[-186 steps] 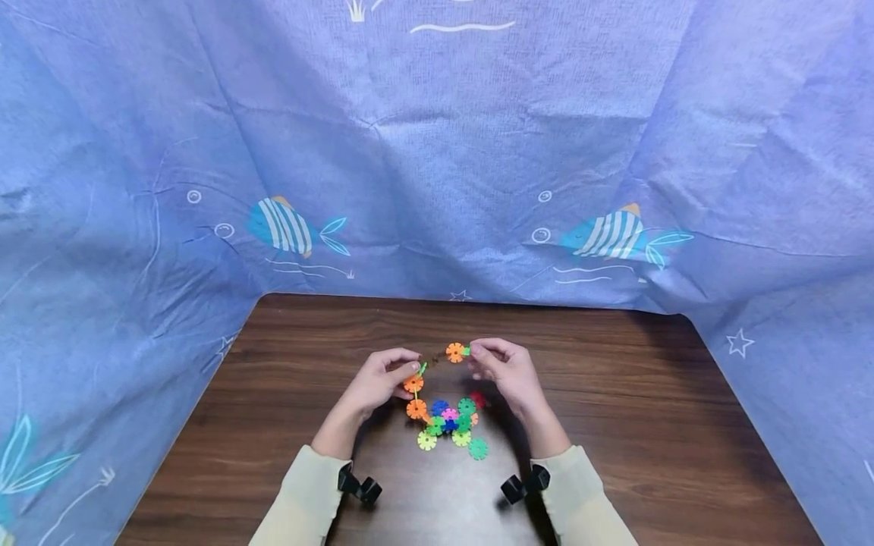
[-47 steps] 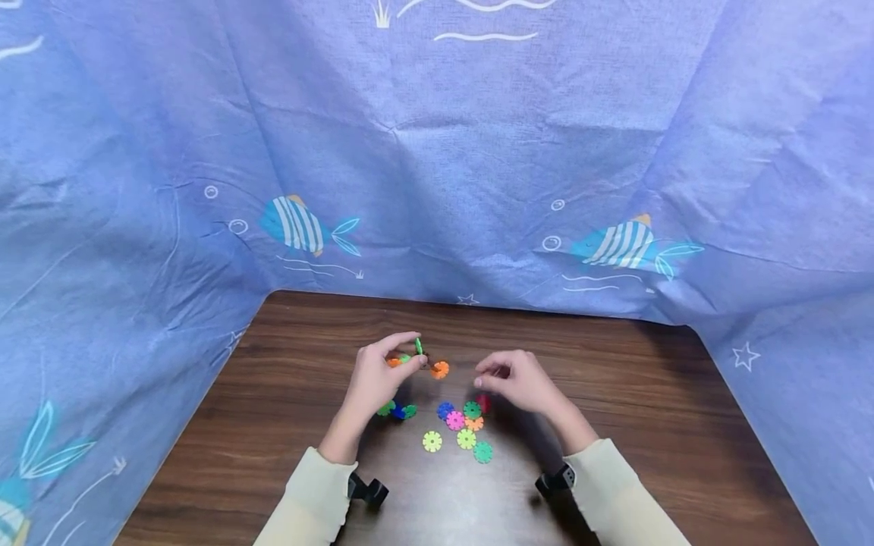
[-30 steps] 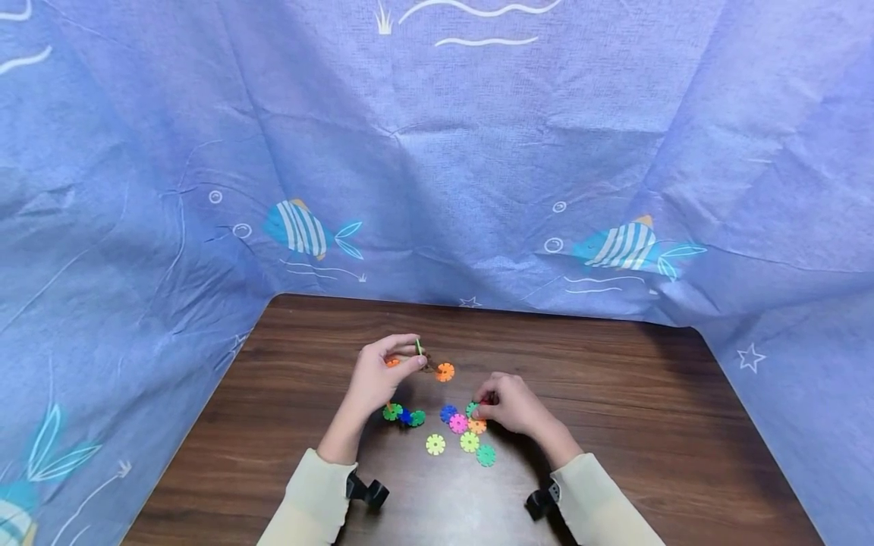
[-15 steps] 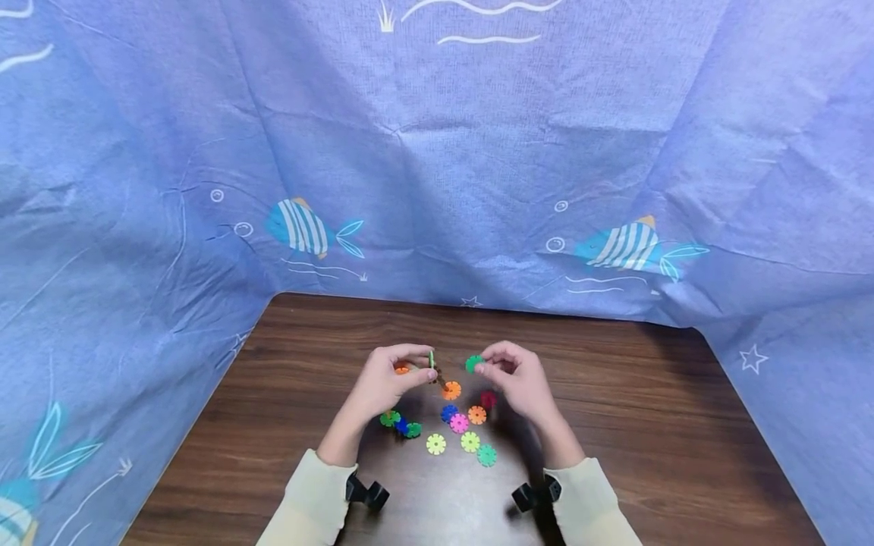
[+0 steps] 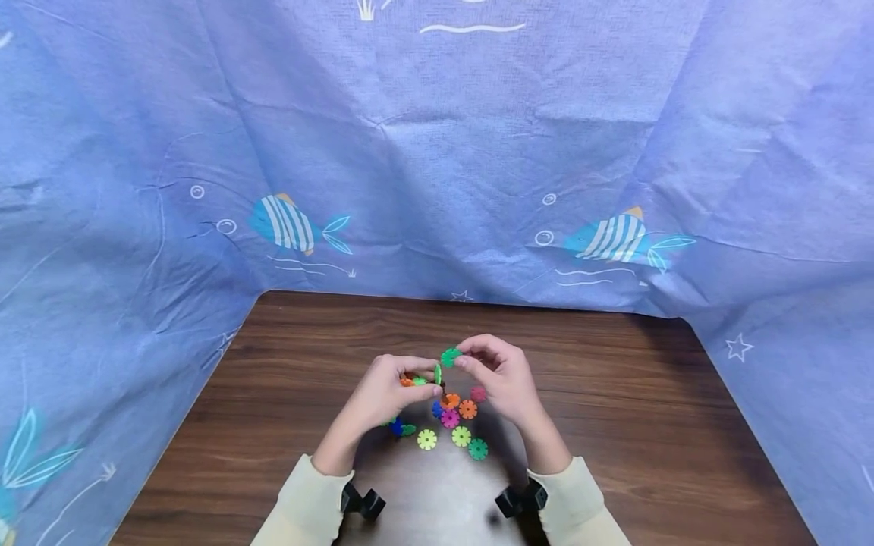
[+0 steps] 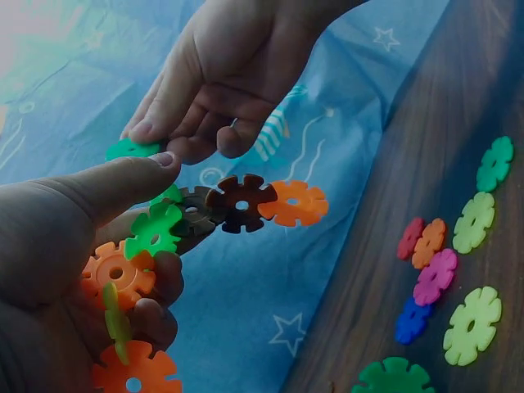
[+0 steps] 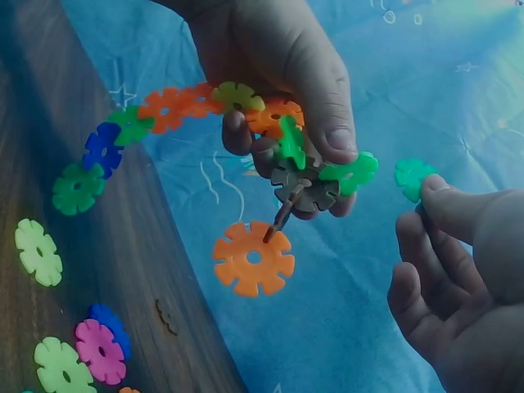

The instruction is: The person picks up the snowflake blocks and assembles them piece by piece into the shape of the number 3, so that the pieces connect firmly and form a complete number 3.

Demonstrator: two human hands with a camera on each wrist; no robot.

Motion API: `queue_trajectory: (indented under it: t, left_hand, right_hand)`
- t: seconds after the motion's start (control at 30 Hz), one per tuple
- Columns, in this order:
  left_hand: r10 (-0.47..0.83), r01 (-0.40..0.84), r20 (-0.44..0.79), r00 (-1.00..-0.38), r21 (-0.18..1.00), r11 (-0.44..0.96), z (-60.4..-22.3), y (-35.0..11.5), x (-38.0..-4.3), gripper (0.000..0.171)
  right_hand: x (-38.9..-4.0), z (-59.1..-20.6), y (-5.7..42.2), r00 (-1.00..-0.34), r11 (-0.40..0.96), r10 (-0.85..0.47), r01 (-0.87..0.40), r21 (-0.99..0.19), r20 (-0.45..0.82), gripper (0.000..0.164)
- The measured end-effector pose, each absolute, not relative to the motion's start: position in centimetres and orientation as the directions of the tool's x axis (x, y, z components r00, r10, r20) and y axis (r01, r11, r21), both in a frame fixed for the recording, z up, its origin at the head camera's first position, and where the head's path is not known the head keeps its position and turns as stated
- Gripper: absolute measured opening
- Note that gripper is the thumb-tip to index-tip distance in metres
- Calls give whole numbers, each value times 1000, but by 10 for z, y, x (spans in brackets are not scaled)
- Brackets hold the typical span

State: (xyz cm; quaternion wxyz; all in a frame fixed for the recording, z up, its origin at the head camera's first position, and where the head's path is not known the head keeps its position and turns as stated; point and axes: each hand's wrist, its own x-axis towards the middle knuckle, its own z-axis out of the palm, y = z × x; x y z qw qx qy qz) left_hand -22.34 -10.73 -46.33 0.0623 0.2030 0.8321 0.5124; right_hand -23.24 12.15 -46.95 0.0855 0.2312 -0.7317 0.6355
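Note:
In the head view, my left hand point(image 5: 389, 393) grips a chain of interlocking notched plastic discs. In the right wrist view the chain runs from a dark green disc point(image 7: 79, 188) through blue, green, orange and yellow ones. Near the thumb, a bright green disc point(image 7: 350, 172) joins a brown disc point(image 7: 304, 188). A second brown disc, seen edge-on, links to an orange disc point(image 7: 254, 258) hanging at the end. My right hand point(image 5: 497, 373) pinches a loose green disc point(image 5: 451, 357) between thumb and finger. That disc is close to the chain's bright green disc, apart in the right wrist view.
Loose discs lie on the brown wooden table point(image 5: 614, 425) below the hands: pink point(image 5: 450, 418), orange point(image 5: 467, 409), red point(image 5: 478, 394), yellow-green point(image 5: 426, 440), blue and green point(image 5: 478, 449). A blue fish-patterned cloth point(image 5: 437, 167) hangs behind and at both sides.
My right hand let go of its earlier chain piece, then picked the green disc from the table and brought it up and left toward the chain. The left hand keeps hold of the chain.

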Motion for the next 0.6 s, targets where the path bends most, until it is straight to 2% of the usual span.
queue_trajectory:
  t: [0.23, 0.43, 0.6]
  left_hand:
    - [424, 313, 134, -896, 867, 387, -464, -106, -222, 34]
    - [428, 427, 252, -868, 819, 383, -469, -102, -221, 27]
    - [396, 498, 346, -851, 774, 392, -472, -98, -220, 26]
  right_hand:
    - [-229, -468, 120, -868, 165, -275, -466, -869, 413, 7]
    - [-225, -467, 118, -807, 255, -288, -584, -771, 517, 10]
    - [-224, -467, 116, -776, 261, -296, -627, -734, 557, 9]
